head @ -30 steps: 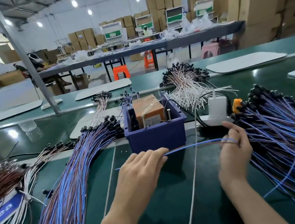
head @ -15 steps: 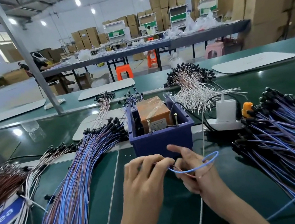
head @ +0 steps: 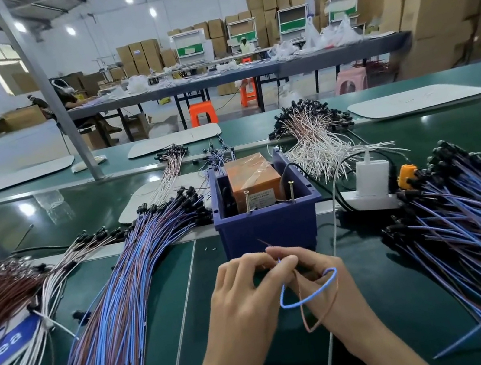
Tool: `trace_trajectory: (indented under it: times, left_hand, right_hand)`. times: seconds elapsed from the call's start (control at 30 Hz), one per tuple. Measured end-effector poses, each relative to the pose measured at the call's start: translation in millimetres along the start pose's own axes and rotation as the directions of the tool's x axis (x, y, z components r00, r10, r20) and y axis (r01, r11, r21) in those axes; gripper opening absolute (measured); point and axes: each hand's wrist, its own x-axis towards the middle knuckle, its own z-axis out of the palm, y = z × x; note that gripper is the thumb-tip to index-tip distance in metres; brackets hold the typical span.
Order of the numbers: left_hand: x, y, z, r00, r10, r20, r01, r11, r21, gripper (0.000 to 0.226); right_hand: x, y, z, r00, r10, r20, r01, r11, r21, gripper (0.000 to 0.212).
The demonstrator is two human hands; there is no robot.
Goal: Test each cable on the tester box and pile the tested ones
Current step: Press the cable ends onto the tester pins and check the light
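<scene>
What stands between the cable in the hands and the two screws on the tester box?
Only the front wall of the blue bin, just beyond the hands. The left hand and right hand pinch the looped cable before it; the screws stick up above its rim, so lifting over should clear.

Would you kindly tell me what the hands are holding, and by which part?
The left hand and right hand both pinch one blue-and-brown cable near its thin wire tips; its middle loops over the right hand.
</scene>
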Motion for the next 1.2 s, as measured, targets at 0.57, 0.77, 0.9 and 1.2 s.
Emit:
trace_trajectory:
  times: [0.57,0.77,0.9,1.2]
  left_hand:
    - [2,6,4,0.94,-0.331,0.077,0.339,0.895,-0.289,0.035]
    - [-2,4,10,0.815,-0.54,0.211,0.579,0.746,-0.327,0.046]
    - [-1,3,7,0.8,-0.583,0.144,0.594,0.732,-0.333,0.035]
    - [0,-7,8,0.73,-0.683,0.016,0.65,0.687,-0.326,0.02]
  right_hand:
    - [0,-5,4,0.889,-0.193,-0.415,0.06,0.948,-0.313,0.023]
    - [1,-5,4,0.874,-0.205,-0.441,0.062,0.946,-0.319,0.028]
    - [1,-3,3,0.84,-0.236,-0.489,0.073,0.942,-0.328,0.026]
    - [1,-1,4,0.842,-0.191,-0.504,0.031,0.95,-0.309,0.029]
